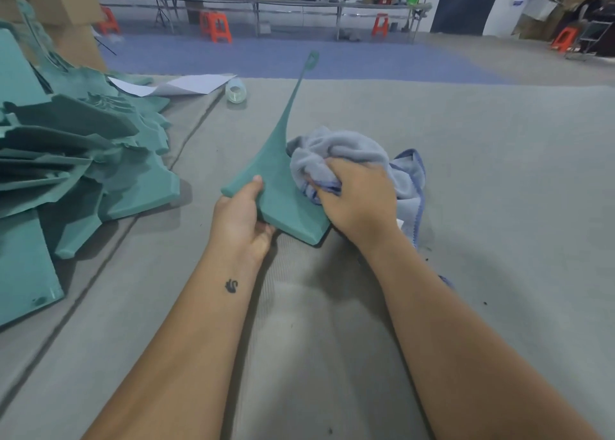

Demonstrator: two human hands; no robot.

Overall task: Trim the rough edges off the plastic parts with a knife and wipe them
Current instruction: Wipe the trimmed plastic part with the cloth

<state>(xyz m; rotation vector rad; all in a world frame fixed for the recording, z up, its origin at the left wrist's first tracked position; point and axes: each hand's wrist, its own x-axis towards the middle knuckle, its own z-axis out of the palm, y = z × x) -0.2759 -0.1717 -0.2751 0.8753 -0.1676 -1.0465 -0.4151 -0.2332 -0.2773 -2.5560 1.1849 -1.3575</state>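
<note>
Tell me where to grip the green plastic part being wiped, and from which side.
Grip the green plastic part at its wide, thick near end, coming from its left edge, as the left hand does now with thumb on top. That end is broad and rigid; the far end tapers to a thin, probably flexible stem. The right side is taken by the right hand pressing the cloth.
</note>
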